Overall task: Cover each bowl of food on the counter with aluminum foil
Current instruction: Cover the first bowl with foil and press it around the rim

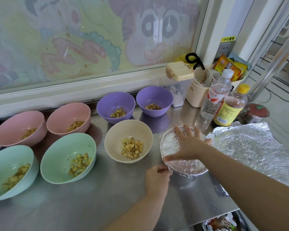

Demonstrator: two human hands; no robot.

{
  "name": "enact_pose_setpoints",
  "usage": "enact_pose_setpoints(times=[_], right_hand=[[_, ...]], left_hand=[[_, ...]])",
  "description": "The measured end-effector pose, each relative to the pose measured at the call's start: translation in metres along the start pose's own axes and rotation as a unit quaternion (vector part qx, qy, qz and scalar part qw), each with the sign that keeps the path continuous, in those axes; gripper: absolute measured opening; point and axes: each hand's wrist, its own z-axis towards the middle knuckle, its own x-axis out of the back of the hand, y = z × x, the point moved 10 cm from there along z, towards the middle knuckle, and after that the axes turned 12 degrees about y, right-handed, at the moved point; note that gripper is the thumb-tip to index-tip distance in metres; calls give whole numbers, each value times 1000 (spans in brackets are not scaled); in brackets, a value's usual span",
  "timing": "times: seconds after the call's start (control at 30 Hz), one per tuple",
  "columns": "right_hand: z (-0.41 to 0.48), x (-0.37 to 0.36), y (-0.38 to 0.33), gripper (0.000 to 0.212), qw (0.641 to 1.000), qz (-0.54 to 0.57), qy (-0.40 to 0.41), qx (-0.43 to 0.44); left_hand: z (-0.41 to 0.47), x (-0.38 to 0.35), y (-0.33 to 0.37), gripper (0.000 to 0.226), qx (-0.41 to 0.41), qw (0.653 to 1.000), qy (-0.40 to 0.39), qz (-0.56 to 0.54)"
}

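Atop the foil-covered bowl [188,165], the right hand [188,144] lies flat with fingers spread, the left hand [157,180] pinches its 7 o'clock rim, and open counter [98,202] lies toward 6 o'clock.

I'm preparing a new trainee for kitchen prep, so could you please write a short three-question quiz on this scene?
1. True or false: the right hand lies flat on top of the foil-covered bowl.
2. Counting the cream bowl, how many bowls of food stand without a cover? A) five B) seven C) eight
3. Fill in: the left hand pinches the foil at the covered bowl's ____.

Key: 1 true; 2 B; 3 rim.
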Motion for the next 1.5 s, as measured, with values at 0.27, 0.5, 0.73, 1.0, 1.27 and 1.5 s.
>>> enact_pose_setpoints(times=[0.27, 0.5, 0.73, 1.0, 1.27, 1.5], right_hand=[[5, -2, 1, 167, 1000, -7, 18, 2], [-7, 4, 1, 157, 1000, 10, 4, -28], [-8, 3, 0, 168, 1000, 11, 7, -27], [-20, 11, -4, 153, 999, 8, -4, -41], [-17, 7, 0, 158, 998, 17, 4, -67], [-25, 18, 13, 148, 993, 41, -26, -110]], left_hand=[[-32, -20, -2, 30, 143, 980, -51, -129], [-27, -18, -4, 22, 228, 959, -33, -167], [-22, -37, -1, 32, 248, 935, -40, -250], [-25, -46, 2, 36, 295, 917, -64, -262], [-27, -57, 11, 58, 299, 905, -155, -261], [7, -33, 29, 50, 200, 945, -116, -232]])
